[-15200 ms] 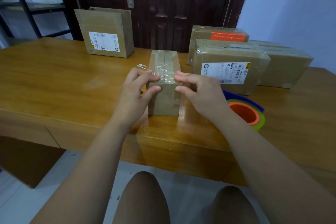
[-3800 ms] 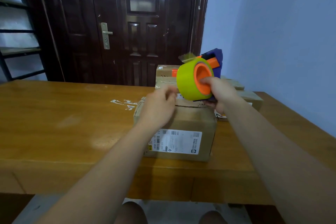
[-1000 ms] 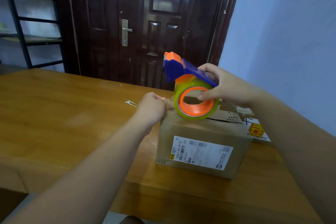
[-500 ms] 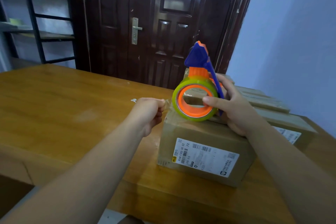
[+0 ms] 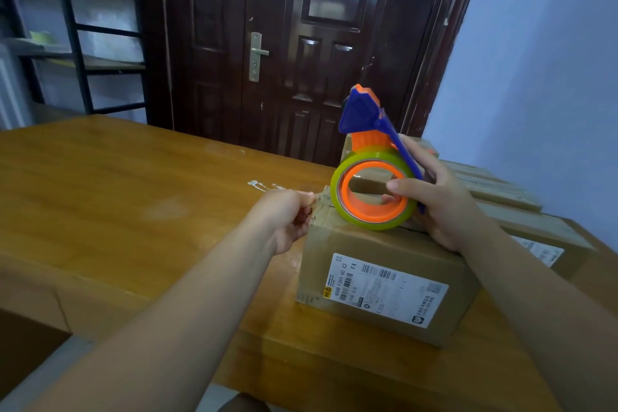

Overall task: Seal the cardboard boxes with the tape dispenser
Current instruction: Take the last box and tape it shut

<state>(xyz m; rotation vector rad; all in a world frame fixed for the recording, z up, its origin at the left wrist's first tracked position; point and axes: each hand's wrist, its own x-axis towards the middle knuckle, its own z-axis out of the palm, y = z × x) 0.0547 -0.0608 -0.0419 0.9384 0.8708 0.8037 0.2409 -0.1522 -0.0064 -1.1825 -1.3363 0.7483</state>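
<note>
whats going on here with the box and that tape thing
A person is taping up a box on a wooden table. The right hand holds the dispenser against the box top, and the left hand pinches the tape end at the box's left top edge. The top seam looks not yet taped across. More boxes sit behind, to the right.

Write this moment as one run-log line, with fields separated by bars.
left hand: pinches tape end at cardboard box edge | right hand: holds tape dispenser on box top | seal: not yet done
</note>
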